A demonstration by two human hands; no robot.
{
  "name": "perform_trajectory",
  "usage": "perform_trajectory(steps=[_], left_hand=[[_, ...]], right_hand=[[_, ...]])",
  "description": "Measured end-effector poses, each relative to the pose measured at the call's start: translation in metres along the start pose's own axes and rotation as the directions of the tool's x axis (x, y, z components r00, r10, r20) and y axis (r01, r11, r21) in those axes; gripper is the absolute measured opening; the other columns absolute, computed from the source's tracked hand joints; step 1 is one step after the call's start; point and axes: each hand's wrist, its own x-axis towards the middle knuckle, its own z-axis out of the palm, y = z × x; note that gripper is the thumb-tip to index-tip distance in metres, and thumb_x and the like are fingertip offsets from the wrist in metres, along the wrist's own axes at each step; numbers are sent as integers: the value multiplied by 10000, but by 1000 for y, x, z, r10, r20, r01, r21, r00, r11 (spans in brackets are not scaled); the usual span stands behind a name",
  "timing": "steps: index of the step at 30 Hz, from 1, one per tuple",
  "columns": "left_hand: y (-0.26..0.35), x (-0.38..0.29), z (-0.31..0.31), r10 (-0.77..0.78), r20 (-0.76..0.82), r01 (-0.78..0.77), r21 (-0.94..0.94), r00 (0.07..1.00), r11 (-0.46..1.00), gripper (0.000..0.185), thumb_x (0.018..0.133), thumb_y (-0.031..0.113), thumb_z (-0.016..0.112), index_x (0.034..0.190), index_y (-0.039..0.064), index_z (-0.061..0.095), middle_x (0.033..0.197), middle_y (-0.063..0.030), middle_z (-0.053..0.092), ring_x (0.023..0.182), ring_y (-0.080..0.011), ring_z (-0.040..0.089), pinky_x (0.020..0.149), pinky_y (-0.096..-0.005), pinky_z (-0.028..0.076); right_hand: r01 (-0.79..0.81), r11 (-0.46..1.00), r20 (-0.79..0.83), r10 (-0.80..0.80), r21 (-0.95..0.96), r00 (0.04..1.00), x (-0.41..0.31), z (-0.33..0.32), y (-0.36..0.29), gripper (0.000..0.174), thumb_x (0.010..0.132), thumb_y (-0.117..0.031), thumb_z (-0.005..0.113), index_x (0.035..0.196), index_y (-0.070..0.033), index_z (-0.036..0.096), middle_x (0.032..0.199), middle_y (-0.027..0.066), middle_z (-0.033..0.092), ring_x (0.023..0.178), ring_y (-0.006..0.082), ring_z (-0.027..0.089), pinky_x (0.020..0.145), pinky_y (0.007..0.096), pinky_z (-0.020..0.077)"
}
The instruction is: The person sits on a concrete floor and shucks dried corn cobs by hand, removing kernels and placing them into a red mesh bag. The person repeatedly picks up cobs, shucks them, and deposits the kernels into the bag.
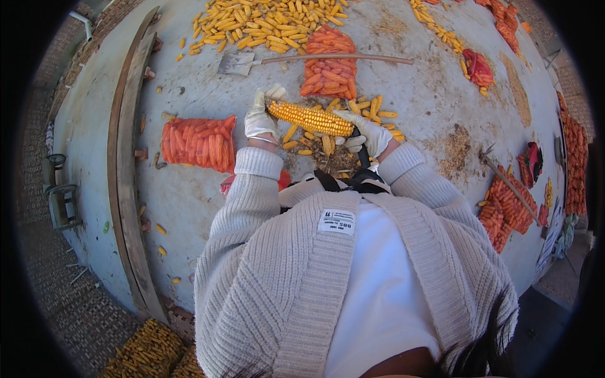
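Note:
An ear of corn (pixel 309 118) with bare yellow kernels is held up level before me. My left hand (pixel 262 113), in a whitish glove, grips its darker end. At the other end, my right hand (pixel 366 132), gloved alike, holds the ear and also a dark, slim thing (pixel 363 150) that I cannot make out. Loose corn ears (pixel 375 111) and scraps lie on the ground beyond and beneath my hands. A red mesh bag (pixel 330 71) full of corn lies just past them, and another mesh bag (pixel 201 141) of corn is to the left.
A shovel (pixel 238 64) lies with its handle across the far bag. Behind is a large corn pile (pixel 264 23). Long wooden beams (pixel 127 165) run along the left, by a small stool (pixel 64 205). On the right, a long-handled tool (pixel 513 186) rests on filled mesh bags (pixel 501 203).

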Motion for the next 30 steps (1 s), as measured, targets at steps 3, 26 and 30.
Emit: perform_trajectory(steps=[3,26,30], left_hand=[[9,5,-8,102,-167,-101,14,981,995,425,996,347,520,1113,-53,606,1016,-159,686,861,-251,657,808,-381,544],[-17,-15,-10,19,-264,147,595,964,790,332,868,398,711,973,87,663,950,-50,692,709,-133,647,574,-257,479],[-22,-39,19,-267,-178,319,611,947,725,433,869,475,684,1148,146,649,1166,-68,639,925,-178,654,732,-287,519]], right_hand=[[-11,1000,70,10,14,998,2,-8,-1,394,892,-510,630,990,-129,600,690,73,634,325,32,357,307,182,266],[31,971,62,-47,238,997,-5,-19,14,350,930,-447,606,1078,-132,563,718,53,580,357,21,333,350,180,251],[-2,975,62,-13,224,998,-5,-16,20,337,935,-442,605,1064,-133,567,717,55,583,358,22,355,335,169,252]])
